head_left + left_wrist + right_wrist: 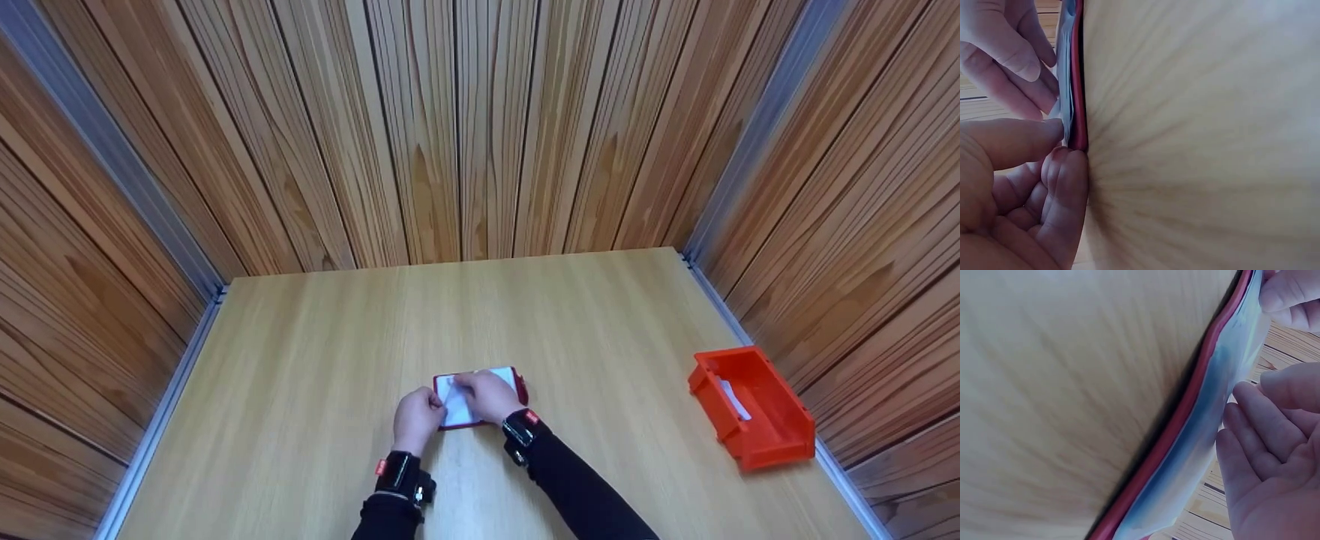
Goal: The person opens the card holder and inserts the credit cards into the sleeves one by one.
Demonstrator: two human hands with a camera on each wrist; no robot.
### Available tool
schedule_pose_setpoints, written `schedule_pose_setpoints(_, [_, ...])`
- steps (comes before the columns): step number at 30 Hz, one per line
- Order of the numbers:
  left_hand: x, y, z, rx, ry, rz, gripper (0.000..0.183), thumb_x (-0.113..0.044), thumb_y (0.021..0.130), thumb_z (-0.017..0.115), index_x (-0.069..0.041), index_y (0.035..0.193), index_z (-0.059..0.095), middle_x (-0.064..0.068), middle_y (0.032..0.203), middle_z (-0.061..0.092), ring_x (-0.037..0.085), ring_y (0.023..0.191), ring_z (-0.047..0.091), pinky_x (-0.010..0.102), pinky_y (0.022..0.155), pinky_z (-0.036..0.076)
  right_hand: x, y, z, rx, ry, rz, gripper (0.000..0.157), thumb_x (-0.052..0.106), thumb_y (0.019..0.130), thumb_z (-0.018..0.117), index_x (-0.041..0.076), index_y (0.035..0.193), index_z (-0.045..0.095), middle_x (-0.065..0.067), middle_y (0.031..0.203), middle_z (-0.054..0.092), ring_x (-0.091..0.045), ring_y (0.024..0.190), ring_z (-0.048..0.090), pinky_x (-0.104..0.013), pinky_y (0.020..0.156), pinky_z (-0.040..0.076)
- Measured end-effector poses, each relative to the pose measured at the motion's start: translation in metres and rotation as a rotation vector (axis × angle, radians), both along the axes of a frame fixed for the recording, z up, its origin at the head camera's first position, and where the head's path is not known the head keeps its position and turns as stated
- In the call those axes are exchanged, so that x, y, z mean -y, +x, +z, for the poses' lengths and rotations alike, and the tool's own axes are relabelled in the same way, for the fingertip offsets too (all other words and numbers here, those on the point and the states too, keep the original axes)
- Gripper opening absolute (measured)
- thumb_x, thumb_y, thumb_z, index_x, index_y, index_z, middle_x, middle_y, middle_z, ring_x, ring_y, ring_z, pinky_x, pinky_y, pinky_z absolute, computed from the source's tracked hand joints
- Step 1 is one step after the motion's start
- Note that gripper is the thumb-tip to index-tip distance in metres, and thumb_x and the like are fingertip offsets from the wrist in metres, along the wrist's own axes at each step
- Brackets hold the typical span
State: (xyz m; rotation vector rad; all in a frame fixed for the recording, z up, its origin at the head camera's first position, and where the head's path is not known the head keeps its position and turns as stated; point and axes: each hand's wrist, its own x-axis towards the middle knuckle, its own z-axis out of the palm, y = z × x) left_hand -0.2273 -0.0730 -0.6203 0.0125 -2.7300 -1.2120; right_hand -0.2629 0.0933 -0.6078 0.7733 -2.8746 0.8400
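Observation:
A red-covered booklet (pixel 460 417) lies open on the table, with glossy pale pages (pixel 1207 416) that look like plastic sleeves. At its near left corner, my left hand (pixel 417 421) pinches the page edge between thumb and curled forefinger, as the left wrist view shows. Over the middle of the pages is my right hand (pixel 491 396). Its fingers (pixel 1275 422) are loosely bent, with fingertips right at the page surface in the right wrist view. A dark red flap (pixel 520 386) sticks out at the booklet's right end.
An orange bin (pixel 780 442) stands on the table at the right, near the side wall, with a white flat piece (pixel 733 399) in it. Wood-plank walls (pixel 487 135) enclose the back and both sides of the light wooden table (pixel 315 352).

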Motion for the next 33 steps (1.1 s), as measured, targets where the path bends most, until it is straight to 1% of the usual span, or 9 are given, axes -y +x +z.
schedule_pose_setpoints(6, [0.002, 0.000, 0.000, 0.044, 0.028, 0.006, 0.015, 0.001, 0.073, 0.073, -0.006, 0.071, 0.061, 0.000, 0.069, 0.059, 0.018, 0.065, 0.054, 0.035, 0.061, 0.046, 0.000, 0.000, -0.002, 0.024, 0.005, -0.004, 0.030, 0.004, 0.092, 0.065, 0.004, 0.121, 0.069, -0.011, 0.113, 0.071, -0.028, 0.102, 0.066, -0.039, 0.089, 0.050])
schedule_pose_setpoints(12, [0.003, -0.003, 0.001, 0.098, 0.059, 0.002, 0.014, 0.001, 0.075, 0.074, -0.005, 0.072, 0.061, 0.000, 0.069, 0.057, 0.017, 0.064, 0.052, 0.033, 0.060, 0.045, 0.000, 0.000, 0.001, 0.046, 0.008, -0.011, 0.030, 0.005, 0.092, 0.065, 0.004, 0.122, 0.069, -0.011, 0.112, 0.070, -0.028, 0.100, 0.065, -0.040, 0.088, 0.051])
schedule_pose_setpoints(16, [0.003, -0.004, 0.001, 0.095, 0.056, 0.000, 0.016, 0.001, 0.074, 0.074, -0.006, 0.070, 0.060, -0.001, 0.067, 0.056, 0.016, 0.062, 0.050, 0.032, 0.059, 0.044, -0.001, 0.000, 0.003, 0.044, 0.011, 0.009, 0.031, 0.004, 0.092, 0.065, 0.003, 0.122, 0.068, -0.012, 0.113, 0.070, -0.029, 0.102, 0.065, -0.040, 0.089, 0.051])
schedule_pose_setpoints(19, [0.003, -0.004, 0.001, 0.086, 0.049, 0.000, 0.016, 0.001, 0.072, 0.074, -0.006, 0.069, 0.060, -0.001, 0.066, 0.056, 0.015, 0.061, 0.050, 0.032, 0.059, 0.044, -0.003, 0.000, 0.005, 0.044, 0.000, 0.029, 0.032, 0.002, 0.091, 0.064, 0.001, 0.123, 0.067, -0.013, 0.115, 0.069, -0.029, 0.106, 0.065, -0.040, 0.092, 0.050])
schedule_pose_setpoints(21, [0.003, -0.004, 0.002, 0.098, 0.052, 0.003, 0.016, 0.001, 0.072, 0.074, -0.006, 0.069, 0.060, -0.001, 0.066, 0.056, 0.016, 0.062, 0.050, 0.032, 0.059, 0.044, -0.006, -0.001, 0.007, 0.042, -0.014, 0.032, 0.032, 0.001, 0.090, 0.064, 0.000, 0.122, 0.067, -0.013, 0.116, 0.069, -0.029, 0.109, 0.064, -0.041, 0.094, 0.049])
schedule_pose_setpoints(25, [0.002, -0.004, 0.003, 0.142, 0.066, 0.013, 0.015, 0.001, 0.075, 0.074, -0.006, 0.071, 0.061, -0.001, 0.068, 0.056, 0.016, 0.063, 0.052, 0.032, 0.059, 0.045, -0.015, -0.001, 0.014, 0.074, -0.051, -0.004, 0.031, 0.003, 0.091, 0.064, 0.002, 0.122, 0.067, -0.012, 0.117, 0.068, -0.029, 0.112, 0.062, -0.043, 0.096, 0.047])
schedule_pose_setpoints(30, [0.002, -0.005, 0.003, 0.161, 0.047, 0.024, 0.015, 0.000, 0.075, 0.074, -0.007, 0.071, 0.062, 0.000, 0.069, 0.057, 0.017, 0.064, 0.053, 0.032, 0.061, 0.045, -0.030, -0.002, 0.020, 0.061, -0.088, -0.029, 0.029, 0.003, 0.091, 0.065, 0.000, 0.120, 0.067, -0.013, 0.112, 0.069, -0.030, 0.109, 0.063, -0.045, 0.095, 0.047])
schedule_pose_setpoints(33, [0.002, -0.004, 0.003, 0.182, 0.055, 0.028, 0.014, 0.000, 0.076, 0.073, -0.007, 0.072, 0.062, 0.000, 0.069, 0.057, 0.018, 0.064, 0.053, 0.032, 0.060, 0.045, -0.042, -0.003, 0.025, 0.061, -0.109, -0.049, 0.029, 0.002, 0.090, 0.065, -0.001, 0.119, 0.067, -0.013, 0.110, 0.070, -0.031, 0.108, 0.063, -0.046, 0.095, 0.047])
